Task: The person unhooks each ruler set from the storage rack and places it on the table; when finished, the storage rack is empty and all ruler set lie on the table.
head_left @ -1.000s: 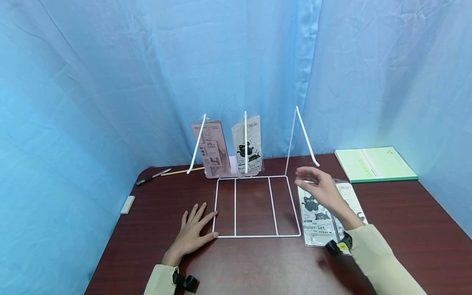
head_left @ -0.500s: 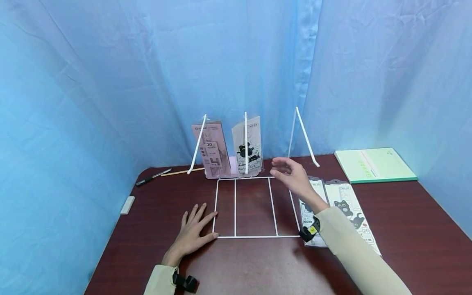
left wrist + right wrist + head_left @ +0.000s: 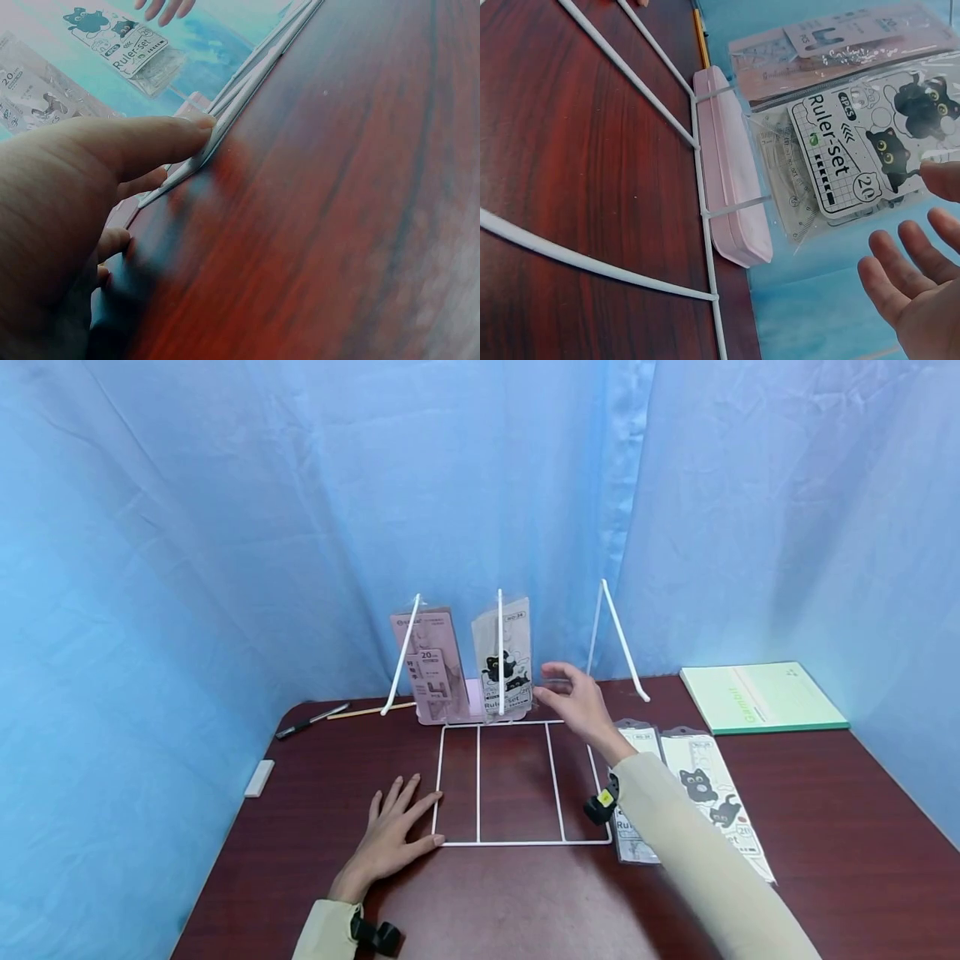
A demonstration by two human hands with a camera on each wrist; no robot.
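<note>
Right wrist view shows my right hand open, fingers spread and relaxed, holding nothing, its fingertips just short of the cat-print ruler pack that stands upright in the white wire rack. A second ago this hand hovered over the two ruler packs lying flat on the table to the right of the rack; it has since swung left and away from me, leaving those packs where they were. So I judge I am now reaching to touch or straighten the standing pack rather than pick up another one.

My left hand has not moved: it lies flat on the dark red table, fingers straight, thumb and forefinger touching the near left corner of the rack's base, and it holds nothing.

Beside the cat pack, in the rack's left slot, stands a pink ruler pack, with a pink case lying behind the wire. Farther out lie a green notebook, a pen, a pencil and an eraser.
</note>
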